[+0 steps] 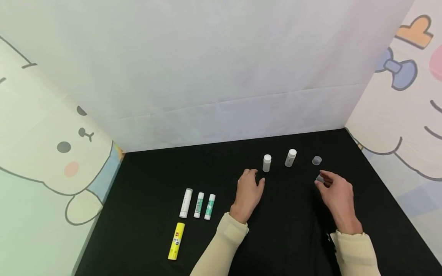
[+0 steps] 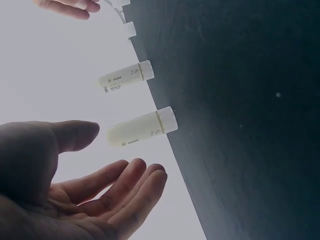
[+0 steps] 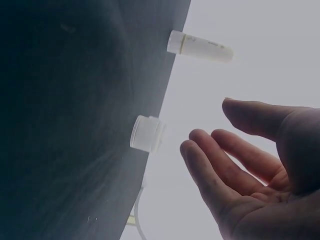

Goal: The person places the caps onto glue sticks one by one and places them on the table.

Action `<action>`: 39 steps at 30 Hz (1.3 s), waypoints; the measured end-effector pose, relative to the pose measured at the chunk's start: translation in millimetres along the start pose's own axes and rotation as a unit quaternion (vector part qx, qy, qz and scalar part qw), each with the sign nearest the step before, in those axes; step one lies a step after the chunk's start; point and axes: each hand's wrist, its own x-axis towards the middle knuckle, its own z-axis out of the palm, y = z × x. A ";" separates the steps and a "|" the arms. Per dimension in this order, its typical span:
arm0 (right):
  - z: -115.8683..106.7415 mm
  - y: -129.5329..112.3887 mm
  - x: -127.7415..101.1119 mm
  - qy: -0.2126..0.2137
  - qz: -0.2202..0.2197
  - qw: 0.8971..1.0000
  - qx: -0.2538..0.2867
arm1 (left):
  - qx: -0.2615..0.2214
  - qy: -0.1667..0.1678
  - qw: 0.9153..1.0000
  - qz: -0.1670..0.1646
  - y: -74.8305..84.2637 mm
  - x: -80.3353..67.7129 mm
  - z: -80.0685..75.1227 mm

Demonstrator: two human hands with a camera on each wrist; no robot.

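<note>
Two glue sticks (image 1: 267, 164) stand near the far edge of the desk (image 1: 283, 222), two caps (image 1: 316, 160) toward its far right corner.
Left hand (image 1: 248, 193), fingers loose and empty, is near the left stick; right hand (image 1: 337, 193), thumb and fingers parted, grips nothing just beside the nearer cap (image 1: 319, 179).

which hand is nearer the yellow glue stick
Left: the left hand is beyond the yellow glue stick, to its right; the right hand is also beyond it, much farther right.
</note>
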 end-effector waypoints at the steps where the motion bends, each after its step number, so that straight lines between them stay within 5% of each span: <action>1: -0.5 0.8 0.6 0.001 0.001 1.000 0.000 | -0.001 -0.001 1.000 -0.002 0.3 1.3 0.6; 16: -6.6 5.0 8.0 0.006 -0.007 1.000 -0.007 | -0.004 -0.002 1.000 -0.008 5.5 16.1 7.5; 39: -2.9 14.5 24.5 -0.045 0.004 0.998 -0.036 | -0.017 -0.023 0.999 -0.018 8.1 43.2 18.0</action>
